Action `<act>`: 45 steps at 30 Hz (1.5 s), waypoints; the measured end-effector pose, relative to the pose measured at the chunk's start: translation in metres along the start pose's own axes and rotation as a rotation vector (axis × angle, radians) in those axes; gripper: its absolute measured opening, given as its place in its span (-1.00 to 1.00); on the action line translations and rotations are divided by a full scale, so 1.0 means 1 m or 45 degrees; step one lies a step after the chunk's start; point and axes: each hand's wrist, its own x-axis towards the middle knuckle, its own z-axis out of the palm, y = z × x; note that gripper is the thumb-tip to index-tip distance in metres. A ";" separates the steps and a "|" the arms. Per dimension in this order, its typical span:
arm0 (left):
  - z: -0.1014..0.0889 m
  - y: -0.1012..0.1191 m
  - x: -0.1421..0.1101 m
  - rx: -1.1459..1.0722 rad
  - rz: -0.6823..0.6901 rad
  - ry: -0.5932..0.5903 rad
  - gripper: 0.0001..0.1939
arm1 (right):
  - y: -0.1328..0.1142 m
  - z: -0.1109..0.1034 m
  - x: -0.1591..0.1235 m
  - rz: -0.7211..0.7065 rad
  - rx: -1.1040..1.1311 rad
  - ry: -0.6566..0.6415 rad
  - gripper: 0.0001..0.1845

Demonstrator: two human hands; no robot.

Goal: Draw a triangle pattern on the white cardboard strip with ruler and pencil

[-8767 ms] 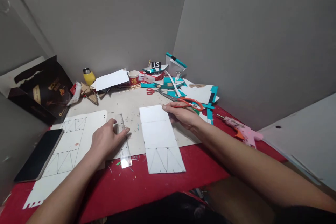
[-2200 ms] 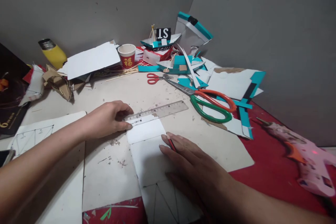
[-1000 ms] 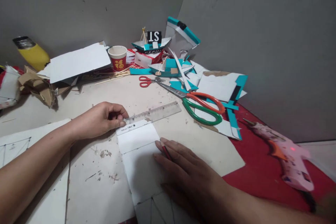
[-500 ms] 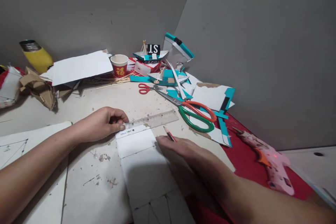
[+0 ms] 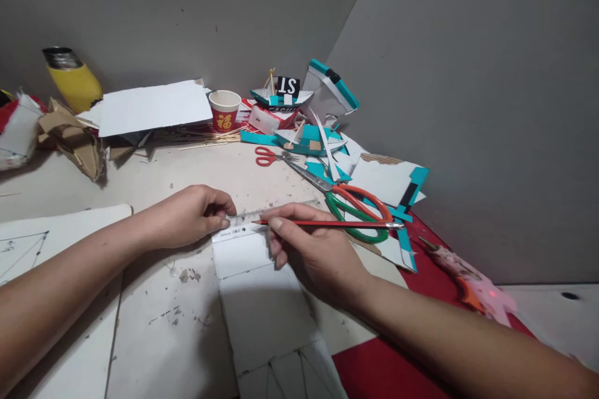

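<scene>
A clear ruler point(image 5: 243, 219) lies across the far end of a white card strip point(image 5: 255, 299) marked with pencil lines. My left hand point(image 5: 199, 215) grips the ruler's left end between thumb and fingers. Between the thumb and fingers of my right hand point(image 5: 309, 246) is a red pencil point(image 5: 327, 224), nearly level, its tip pointing left just above the ruler and the card's far edge. The right part of the ruler is hidden behind my right hand and the pencil.
Large scissors point(image 5: 360, 212) and small red scissors point(image 5: 266, 156) lie beyond my right hand. Further back are model boats point(image 5: 306, 137), a paper cup point(image 5: 224, 112) and a yellow bottle point(image 5: 75, 84). A pink glue gun point(image 5: 477, 283) rests at right, a drawn-on sheet point(image 5: 60, 299) at left.
My right hand has moved up and left onto the ruler area, turning the pencil so its tip points left. My left hand keeps its hold on the ruler. The view has shifted slightly.
</scene>
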 end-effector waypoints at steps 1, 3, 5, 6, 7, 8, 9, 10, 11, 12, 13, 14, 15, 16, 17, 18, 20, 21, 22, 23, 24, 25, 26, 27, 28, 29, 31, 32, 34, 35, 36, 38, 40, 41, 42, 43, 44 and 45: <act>0.001 -0.001 0.000 0.008 0.002 0.005 -0.78 | 0.001 -0.001 0.001 -0.012 0.025 0.020 -0.80; 0.002 -0.002 0.000 0.042 0.011 0.028 -0.79 | 0.003 -0.003 0.001 -0.038 0.049 0.053 -0.80; 0.002 -0.003 -0.001 0.093 0.019 0.064 -0.78 | 0.003 -0.003 0.001 -0.030 0.046 0.061 -0.81; 0.003 -0.003 -0.001 0.117 0.024 0.079 -0.78 | 0.003 -0.003 0.001 -0.016 0.039 0.058 -0.81; 0.003 -0.002 -0.001 0.134 0.030 0.089 -0.77 | 0.003 -0.003 0.001 0.000 0.028 0.053 -0.81; 0.003 -0.002 -0.002 0.141 0.038 0.090 -0.76 | 0.003 -0.002 0.001 0.017 0.010 0.045 -0.80; 0.003 -0.001 -0.002 0.141 0.045 0.088 -0.76 | 0.003 -0.002 0.001 0.033 -0.013 0.037 -0.80; 0.004 0.000 -0.003 0.139 0.047 0.082 -0.76 | 0.003 -0.001 0.000 0.042 -0.041 0.033 -0.81; 0.004 0.000 -0.003 0.138 0.042 0.077 -0.76 | 0.003 0.000 0.000 0.044 -0.075 0.039 -0.82; 0.004 0.001 -0.003 0.141 0.030 0.075 -0.75 | 0.004 0.002 -0.001 0.047 -0.117 0.046 -0.84; 0.005 0.001 -0.004 0.149 0.016 0.077 -0.74 | 0.005 0.003 -0.002 0.046 -0.162 0.057 -0.86; 0.005 0.001 -0.004 0.159 0.002 0.080 -0.72 | 0.005 0.004 -0.003 0.042 -0.205 0.067 -0.88; 0.006 0.002 -0.003 0.171 -0.007 0.084 -0.70 | 0.006 0.005 -0.004 0.033 -0.244 0.078 -0.89; 0.006 0.002 -0.003 0.181 -0.011 0.088 -0.69 | 0.007 0.006 -0.005 0.023 -0.277 0.082 -0.89; 0.006 0.001 -0.003 0.189 -0.011 0.093 -0.69 | 0.007 0.007 -0.006 0.011 -0.304 0.083 -0.89; 0.007 0.001 -0.003 0.194 -0.010 0.092 -0.69 | 0.007 0.008 -0.006 -0.003 -0.322 0.078 -0.89; 0.008 0.001 -0.002 0.197 -0.003 0.088 -0.69 | 0.008 0.009 -0.007 -0.038 -0.343 0.064 -0.89; 0.008 0.001 -0.002 0.199 -0.001 0.085 -0.69 | 0.008 0.009 -0.007 -0.056 -0.349 0.053 -0.89; 0.008 0.001 -0.002 0.200 -0.001 0.084 -0.69 | 0.009 0.009 -0.007 -0.073 -0.360 0.039 -0.89; 0.008 0.001 -0.002 0.202 -0.001 0.081 -0.70 | 0.009 0.009 -0.007 -0.092 -0.377 0.026 -0.89; 0.008 0.002 -0.002 0.203 -0.002 0.077 -0.70 | 0.009 0.008 -0.007 -0.115 -0.402 0.014 -0.89; 0.008 0.002 -0.002 0.203 -0.003 0.075 -0.71 | 0.010 0.008 -0.007 -0.137 -0.431 0.007 -0.89; 0.008 0.002 -0.002 0.201 -0.004 0.072 -0.71 | 0.010 0.007 -0.007 -0.158 -0.460 0.001 -0.90; 0.008 0.002 -0.002 0.199 -0.003 0.069 -0.72 | 0.011 0.006 -0.007 -0.179 -0.485 -0.004 -0.89; 0.008 0.003 -0.002 0.198 -0.002 0.069 -0.72 | 0.011 0.006 -0.007 -0.196 -0.502 -0.008 -0.89; 0.007 0.003 -0.002 0.199 0.000 0.069 -0.72 | 0.011 0.005 -0.007 -0.208 -0.513 -0.013 -0.89; 0.007 0.003 -0.002 0.207 0.001 0.070 -0.72 | 0.012 0.005 -0.007 -0.219 -0.537 -0.024 -0.89; 0.008 0.004 -0.002 0.213 -0.002 0.071 -0.72 | 0.012 0.004 -0.007 -0.222 -0.548 -0.027 -0.89; 0.008 0.004 -0.002 0.222 -0.010 0.070 -0.71 | 0.012 0.004 -0.006 -0.223 -0.569 -0.032 -0.89; 0.008 0.004 -0.002 0.225 -0.013 0.067 -0.71 | 0.011 0.004 -0.006 -0.226 -0.581 -0.033 -0.89; 0.008 0.004 -0.002 0.229 -0.015 0.065 -0.71 | 0.011 0.004 -0.006 -0.233 -0.594 -0.033 -0.89; 0.008 0.004 -0.002 0.236 -0.018 0.056 -0.71 | 0.011 0.004 -0.007 -0.246 -0.625 -0.029 -0.88; 0.008 0.004 -0.002 0.241 -0.020 0.058 -0.71 | 0.011 0.003 -0.006 -0.257 -0.653 -0.025 -0.88; 0.008 0.004 -0.002 0.241 -0.020 0.058 -0.71 | 0.011 0.003 -0.006 -0.262 -0.662 -0.027 -0.88; 0.008 0.004 -0.002 0.241 -0.020 0.057 -0.71 | 0.012 0.002 -0.006 -0.267 -0.671 -0.032 -0.88; 0.008 0.004 -0.002 0.241 -0.018 0.056 -0.71 | 0.012 0.002 -0.006 -0.273 -0.678 -0.033 -0.88; 0.008 0.004 -0.002 0.240 -0.018 0.055 -0.71 | 0.012 0.002 -0.005 -0.278 -0.684 -0.034 -0.88; 0.008 0.004 -0.002 0.240 -0.018 0.054 -0.71 | 0.013 0.002 -0.005 -0.280 -0.690 -0.034 -0.88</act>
